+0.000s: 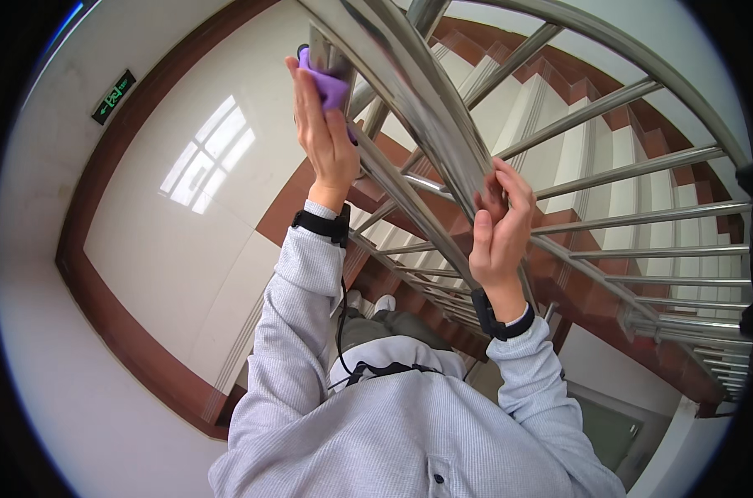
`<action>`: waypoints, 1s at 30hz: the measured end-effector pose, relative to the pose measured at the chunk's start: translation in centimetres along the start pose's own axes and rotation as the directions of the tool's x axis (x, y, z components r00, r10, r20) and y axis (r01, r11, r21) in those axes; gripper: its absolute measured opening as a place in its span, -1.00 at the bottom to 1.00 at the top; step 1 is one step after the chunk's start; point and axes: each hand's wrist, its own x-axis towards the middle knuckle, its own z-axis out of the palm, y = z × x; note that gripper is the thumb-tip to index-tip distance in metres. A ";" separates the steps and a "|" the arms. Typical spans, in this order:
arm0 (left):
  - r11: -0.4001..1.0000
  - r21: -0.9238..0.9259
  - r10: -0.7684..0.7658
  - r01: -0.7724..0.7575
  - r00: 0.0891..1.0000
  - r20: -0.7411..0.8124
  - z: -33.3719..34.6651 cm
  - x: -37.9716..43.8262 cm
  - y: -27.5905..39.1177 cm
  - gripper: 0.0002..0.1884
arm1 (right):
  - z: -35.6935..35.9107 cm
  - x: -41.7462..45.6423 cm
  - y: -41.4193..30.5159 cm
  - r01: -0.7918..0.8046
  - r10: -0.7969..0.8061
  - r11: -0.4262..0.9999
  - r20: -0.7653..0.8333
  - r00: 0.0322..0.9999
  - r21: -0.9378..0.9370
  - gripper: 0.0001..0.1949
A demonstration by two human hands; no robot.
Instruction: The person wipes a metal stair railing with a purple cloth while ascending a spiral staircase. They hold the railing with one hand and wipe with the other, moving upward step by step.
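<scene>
My left hand (328, 140) presses a purple cloth (329, 87) flat against the side of a stainless steel post (326, 50). The fingers are nearly straight, and part of the cloth is hidden behind the palm. At the right edge of a broad, shiny steel handrail (413, 93), my right hand (504, 227) is held loosely curved, its fingertips at the metal. It holds nothing that I can see, and a reddish reflection of its fingers shows in the steel. A thinner steel rail (407, 193) runs below, between the two hands.
Steps (591, 162) with red-brown edging lie beyond the steel balusters (600, 174) on the right. To the left is a glossy pale landing (165, 249) with window light on it. An illuminated exit sign (113, 97) is on the wall. My shoes (385, 304) are on the stairs below.
</scene>
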 end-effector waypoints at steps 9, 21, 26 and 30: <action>0.946 -0.024 -0.323 0.324 0.946 0.017 -0.6 -6.2 -1.2 -0.25 | -0.3 0.0 0.0 0.054 -0.055 0.995 -0.005 0.999 -0.090 -0.49; 0.831 -0.056 -0.546 0.553 0.831 0.104 -2.8 -9.6 -1.5 -0.37 | -0.2 -0.1 -0.2 0.035 -0.036 0.997 -0.023 0.999 -0.069 -0.50; 0.934 -0.070 -0.349 0.351 0.936 0.039 -0.7 -9.8 3.6 -0.36 | -0.2 -0.4 0.3 0.043 -0.046 0.988 -0.018 0.999 -0.148 -0.50; 0.923 0.004 -0.383 0.386 0.915 0.131 1.6 -14.4 5.6 -0.31 | -0.2 -0.3 -0.3 -0.001 -0.001 0.999 -0.060 0.998 -0.050 -0.53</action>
